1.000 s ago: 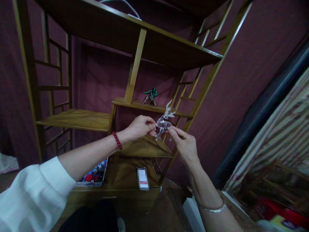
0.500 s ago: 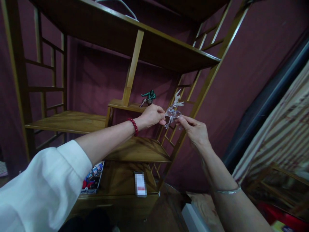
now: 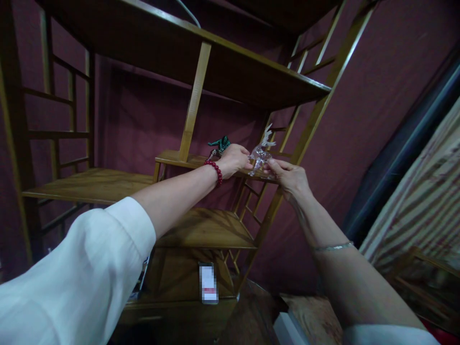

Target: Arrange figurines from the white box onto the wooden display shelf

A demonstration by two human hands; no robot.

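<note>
A clear deer figurine (image 3: pixel 260 154) with upright antlers is held between my two hands, at the right end of the middle shelf (image 3: pixel 201 161). My left hand (image 3: pixel 235 159), with a red bead bracelet at the wrist, pinches its left side. On the other side my right hand (image 3: pixel 290 175) has thumb and fingers closed on its rear. The legs are close to the shelf board; whether they touch it I cannot tell. Just behind my left hand a dark green figure (image 3: pixel 220 144) stands on the same shelf, partly hidden by that hand.
The wooden shelf unit (image 3: pixel 196 103) has an upright post left of the figure and a board overhead. Below lie a phone (image 3: pixel 208 283) and a partly hidden printed box (image 3: pixel 138 282). A striped curtain (image 3: pixel 419 215) hangs at right; a white box (image 3: pixel 289 330) is on the floor.
Both hands have moved the deer figurine farther in towards the shelf. My left arm reaches farther forward and now covers part of the green figure and most of the printed box.
</note>
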